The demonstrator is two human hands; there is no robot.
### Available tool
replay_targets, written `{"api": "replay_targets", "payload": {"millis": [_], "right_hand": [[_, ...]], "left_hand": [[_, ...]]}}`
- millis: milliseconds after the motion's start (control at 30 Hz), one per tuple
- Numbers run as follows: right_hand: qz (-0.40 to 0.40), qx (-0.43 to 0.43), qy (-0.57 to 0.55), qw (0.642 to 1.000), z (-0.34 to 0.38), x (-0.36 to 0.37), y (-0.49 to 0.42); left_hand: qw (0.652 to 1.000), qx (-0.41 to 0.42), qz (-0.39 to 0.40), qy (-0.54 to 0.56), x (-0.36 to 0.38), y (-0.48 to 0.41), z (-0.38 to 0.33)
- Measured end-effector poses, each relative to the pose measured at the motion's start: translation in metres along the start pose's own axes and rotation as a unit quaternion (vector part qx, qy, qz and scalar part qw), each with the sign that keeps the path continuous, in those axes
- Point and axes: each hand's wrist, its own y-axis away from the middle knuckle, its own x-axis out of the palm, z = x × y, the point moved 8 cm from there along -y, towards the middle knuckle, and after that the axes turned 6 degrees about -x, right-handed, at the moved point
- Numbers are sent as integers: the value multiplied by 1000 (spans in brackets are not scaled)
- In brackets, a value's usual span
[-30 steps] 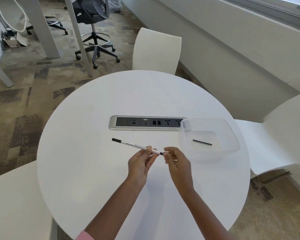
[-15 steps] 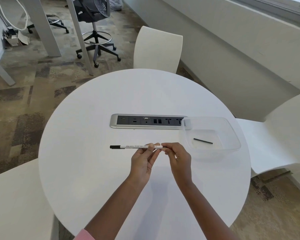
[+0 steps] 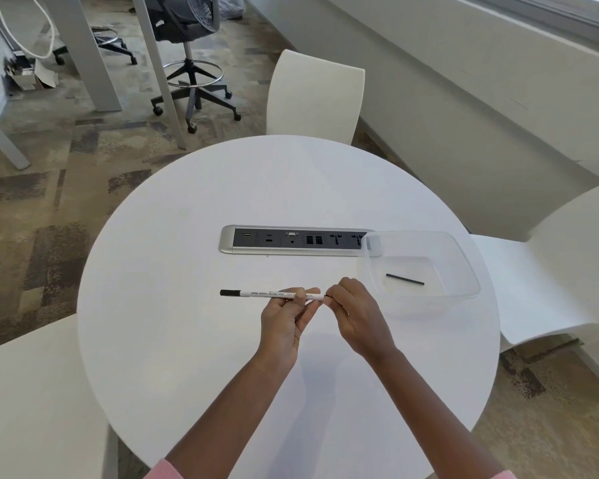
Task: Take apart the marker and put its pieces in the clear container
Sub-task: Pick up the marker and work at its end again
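Since a moment ago I have levelled the thin white plastic marker (image 3: 272, 294), light, stiff and slick, my left hand (image 3: 284, 318) pinching its barrel, my right hand (image 3: 355, 311) pinching its end.

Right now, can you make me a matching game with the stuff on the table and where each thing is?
Things:
1. marker
2. thin black piece
3. power strip
4. clear container

Places:
A. sunk into the middle of the table
B. held in both hands
C. on the table's right side
D. lying inside the clear container

Pairs: 1-B, 2-D, 3-A, 4-C
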Motion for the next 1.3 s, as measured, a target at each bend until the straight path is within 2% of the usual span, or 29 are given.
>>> {"api": "replay_targets", "payload": {"millis": [67,167,300,400,533,833,900,1000,1067,1133,1233,1300], "right_hand": [[-3,65,-80,995,-7,4,4],[-15,188,-192,963,-18,11,13],[43,273,-233,932,-26,24,19],[32,265,-234,935,-21,24,22],[-63,220,-192,954,-15,9,25],[-133,190,-166,959,-10,0,23],[-128,215,-173,953,-13,2,22],[-98,291,-251,918,-23,10,20],[-83,308,-289,903,-24,14,20],[-75,284,-262,919,-20,11,21],[-74,206,-180,959,-9,5,22],[-78,161,-147,973,-3,2,21]], "left_hand": [[1000,1,1,-12,0,0,0],[999,11,1,-37,0,1,-2],[999,16,-12,-45,-6,0,-3],[999,16,-11,-35,-7,-1,-4],[1000,12,-15,-12,-7,0,-4],[1000,-2,-13,9,-5,3,-1],[1000,-1,-13,1,-5,5,1],[1000,7,-21,-9,-7,6,2],[999,7,-28,-13,-10,6,2],[1000,5,-30,-6,-11,7,1],[999,3,-32,8,-11,7,-2],[999,-2,-34,11,-11,7,-2]]}}
